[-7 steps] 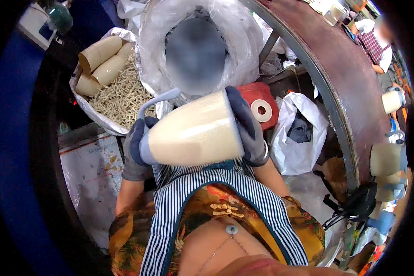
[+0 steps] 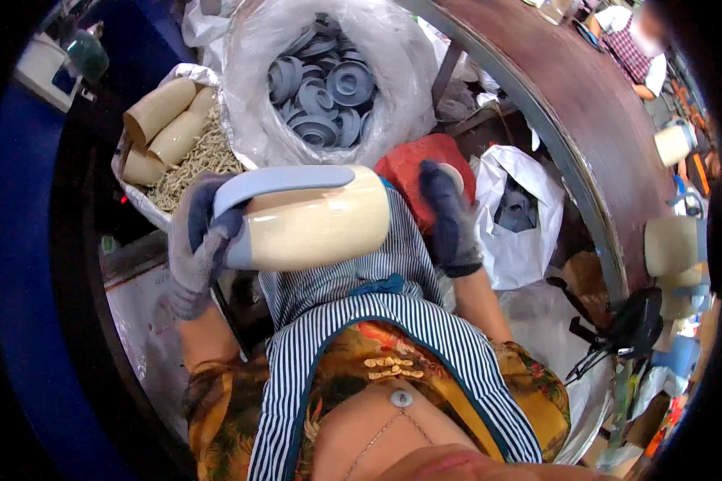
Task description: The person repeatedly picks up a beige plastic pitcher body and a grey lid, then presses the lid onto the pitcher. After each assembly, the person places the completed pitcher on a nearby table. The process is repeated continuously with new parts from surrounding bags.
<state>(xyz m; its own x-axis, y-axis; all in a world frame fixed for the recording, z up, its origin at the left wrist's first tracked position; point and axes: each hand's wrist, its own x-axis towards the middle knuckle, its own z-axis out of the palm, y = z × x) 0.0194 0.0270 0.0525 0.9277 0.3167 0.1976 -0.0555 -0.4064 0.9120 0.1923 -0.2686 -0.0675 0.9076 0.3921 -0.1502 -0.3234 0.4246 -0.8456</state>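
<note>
Grey gloves with navy fingers; behind the fingers, a striped navy-and-white apron, brown-gold flowered sleeves, a thin chain with round pendant.

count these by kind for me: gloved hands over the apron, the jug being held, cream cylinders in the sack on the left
Gloved hands: 2 (left hand, right hand)
Cream jug with grey-blue handle: 1
Cream cylinders showing in the sack: 3
Total: 6
</note>
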